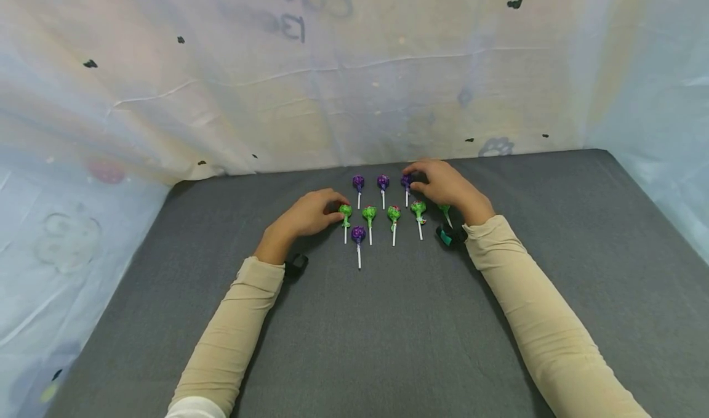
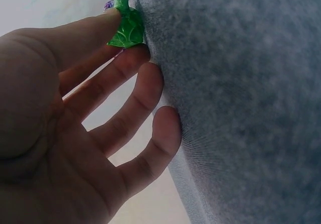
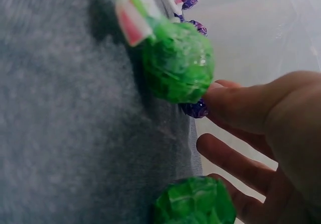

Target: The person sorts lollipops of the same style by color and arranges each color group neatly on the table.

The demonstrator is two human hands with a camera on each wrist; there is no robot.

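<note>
1. Sleeves lay nearest, on the grey worktop, the largest thing.
2. Left hand rested with fingers loosely extended, fingertips touching the leftmost green lollipop; nudging the head, not the stick, would probably keep the row straight.
3. Right hand pinched the purple lollipop between curled fingers; a light pinch seemed wise, since green ones sat just beside the palm.
</note>
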